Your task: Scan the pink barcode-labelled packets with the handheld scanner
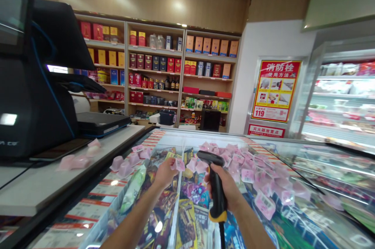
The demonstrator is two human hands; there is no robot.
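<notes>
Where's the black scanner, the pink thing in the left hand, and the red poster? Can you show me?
Black scanner (pixel 217 192): head view, on its handle.
Pink thing (pixel 179 165): head view, on its visible side.
Red poster (pixel 275 91): head view, on the middle, among its small pictures.

Freezer (pixel 205 136) ahead. Small packs (pixel 247 175) on top: most right of scanner (pixel 217 198), fewer left of left hand (pixel 166 171). Left: register (pixel 38 85) on tabletop (pixel 55 188). Behind freezer: shelving (pixel 126 65); poster (pixel 277 91) to its right.
</notes>
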